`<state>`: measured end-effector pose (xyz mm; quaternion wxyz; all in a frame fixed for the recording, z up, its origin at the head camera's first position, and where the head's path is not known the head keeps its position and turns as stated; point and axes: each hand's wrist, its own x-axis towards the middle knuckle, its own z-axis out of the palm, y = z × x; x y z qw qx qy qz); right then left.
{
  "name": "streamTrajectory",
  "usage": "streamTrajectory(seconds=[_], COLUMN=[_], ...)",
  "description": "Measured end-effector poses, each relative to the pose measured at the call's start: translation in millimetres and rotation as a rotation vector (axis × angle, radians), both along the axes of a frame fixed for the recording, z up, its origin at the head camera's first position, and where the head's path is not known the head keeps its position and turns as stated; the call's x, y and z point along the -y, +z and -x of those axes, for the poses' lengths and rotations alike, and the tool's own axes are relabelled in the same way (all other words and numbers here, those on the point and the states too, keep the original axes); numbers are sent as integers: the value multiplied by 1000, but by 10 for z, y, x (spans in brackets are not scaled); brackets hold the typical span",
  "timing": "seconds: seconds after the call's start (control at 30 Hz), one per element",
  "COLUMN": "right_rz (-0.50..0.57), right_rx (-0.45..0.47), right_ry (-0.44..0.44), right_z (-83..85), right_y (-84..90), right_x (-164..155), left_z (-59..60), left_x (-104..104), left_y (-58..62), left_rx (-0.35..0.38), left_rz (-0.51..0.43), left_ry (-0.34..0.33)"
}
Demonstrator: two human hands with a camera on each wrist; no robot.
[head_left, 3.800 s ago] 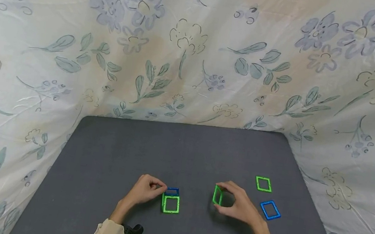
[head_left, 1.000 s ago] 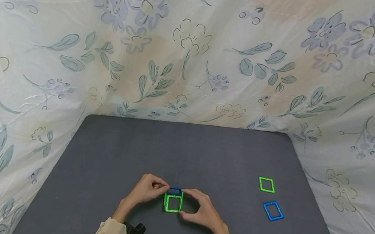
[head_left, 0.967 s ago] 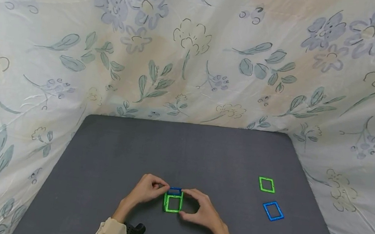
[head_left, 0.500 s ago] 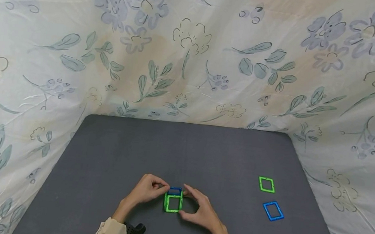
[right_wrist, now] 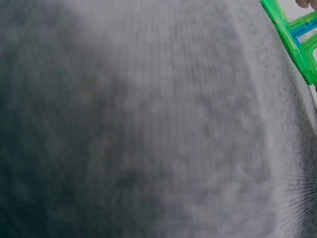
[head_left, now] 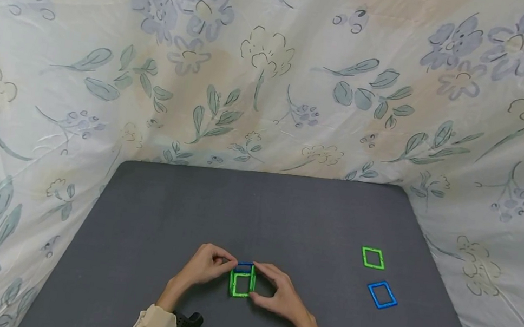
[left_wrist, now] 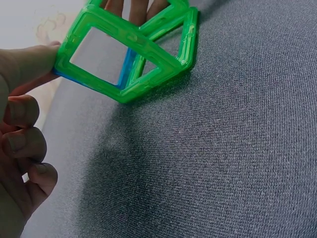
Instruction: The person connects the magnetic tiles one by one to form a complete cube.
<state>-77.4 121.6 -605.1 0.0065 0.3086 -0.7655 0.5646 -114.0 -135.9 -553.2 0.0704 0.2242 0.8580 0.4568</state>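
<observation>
Square magnetic tiles stand together as a small box in the middle of the table in the head view. A green front tile (head_left: 240,295), a green tile on each side and a blue magnetic tile (head_left: 246,264) at the back form it. My left hand (head_left: 200,266) pinches the far left corner, where the blue tile meets green; its other fingers (left_wrist: 25,142) are curled. On the right side, my right hand (head_left: 286,297) holds the right green magnetic tile (head_left: 253,281) between thumb and index finger. The right wrist view shows only the box's green edge (right_wrist: 290,42) in its upper corner.
Two loose tiles lie flat on the right of the dark grey table (head_left: 178,202): a green one (head_left: 383,260) and a blue one (head_left: 388,305) nearer me. A floral cloth (head_left: 266,126) rises behind the table. Black wrist devices (head_left: 190,322) sit below both hands.
Since the oldest frame, my right hand has carried the green tile leftward to the box's right side. Its index finger lifted slightly, then came back down. The left hand has stayed at its corner.
</observation>
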Motion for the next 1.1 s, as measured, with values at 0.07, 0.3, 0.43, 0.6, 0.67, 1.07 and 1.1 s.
streamTrajectory(seconds=[0.07, 0.3, 0.43, 0.6, 0.67, 1.07, 1.1], right_rz=[-4, -31, -43, -46, -44, -68, -76], right_rx=[1, 54, 24, -22, -30, 11, 15], right_ry=[-8, -30, -28, -17, -15, 15, 15], right_z=[-4, -20, -17, -8, -3, -5, -5], right_y=[-13, -34, -34, -37, -49, -62, -59], right_x=[1, 6, 6, 4, 1, -41, -47], left_z=[-1, 5, 6, 4, 4, 21, 27], left_x=[-3, -9, -13, -13, -12, 51, 62], left_y=[2, 16, 27, 26, 24, 38, 45], left_rx=[4, 28, 24, 20, 20, 18, 28], left_rz=[7, 3, 2, -2, -1, 15, 22], left_ry=[2, 9, 7, 2, 2, -88, -103])
